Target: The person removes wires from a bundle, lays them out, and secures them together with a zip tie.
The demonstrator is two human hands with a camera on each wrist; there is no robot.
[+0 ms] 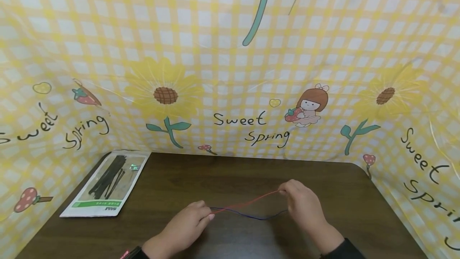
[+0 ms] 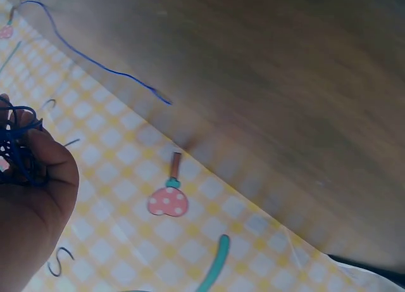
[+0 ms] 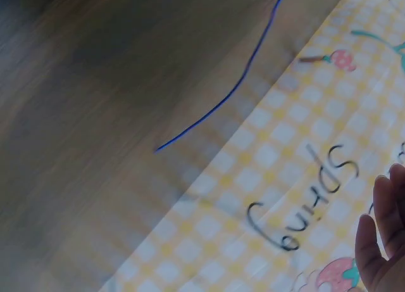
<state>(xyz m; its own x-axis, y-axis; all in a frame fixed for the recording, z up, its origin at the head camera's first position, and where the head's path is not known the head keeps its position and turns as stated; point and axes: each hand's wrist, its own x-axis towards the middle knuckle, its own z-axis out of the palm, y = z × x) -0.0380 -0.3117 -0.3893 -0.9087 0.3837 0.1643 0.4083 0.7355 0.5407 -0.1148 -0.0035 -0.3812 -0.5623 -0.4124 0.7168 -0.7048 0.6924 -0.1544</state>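
Note:
In the head view my left hand (image 1: pixel 190 223) pinches a thin red string (image 1: pixel 251 200) near its left end. A blue cord (image 1: pixel 260 219) also comes out at these fingers and sags toward the right. My right hand (image 1: pixel 303 211) pinches the red string's other end between thumb and fingertips, so it stretches between the hands above the table. In the left wrist view a tangled bundle of blue cord (image 2: pixel 22 143) lies in the curled fingers of the left hand (image 2: pixel 47 171). The right wrist view catches only some fingers (image 3: pixel 367 247) at its edge, with a blue cord (image 3: pixel 231 92) over the table.
A white-edged flat packet (image 1: pixel 108 183) with a green stripe lies at the left of the dark wooden table (image 1: pixel 201 175). Behind and beside the table hangs a yellow-checked cloth (image 1: pixel 230 79) with sunflowers and lettering, which bounds the table on three sides.

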